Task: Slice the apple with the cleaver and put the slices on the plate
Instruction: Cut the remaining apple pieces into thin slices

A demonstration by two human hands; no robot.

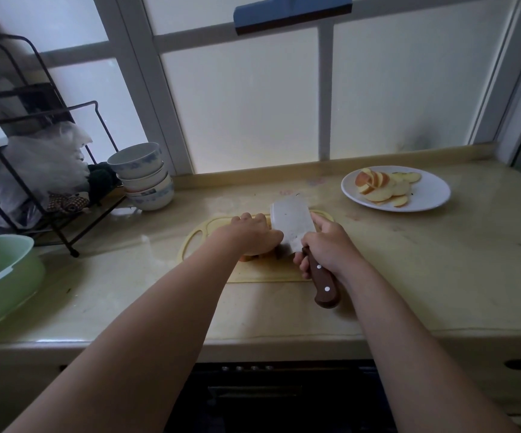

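Note:
On the yellow cutting board [262,271] lies a piece of apple [253,257], mostly hidden under my left hand [248,234], whose curled fingers hold it down. My right hand [327,245] grips the brown wooden handle of the cleaver [290,225]. The wide steel blade stands upright just right of my left hand, its edge down at the apple. A white plate [431,195] at the back right carries several apple slices [384,187] with red skin.
Three stacked bowls [143,176] stand at the back left beside a black wire rack [34,170] holding plastic bags. A green basin [0,276] sits at the left edge. The window wall runs behind the counter [424,270].

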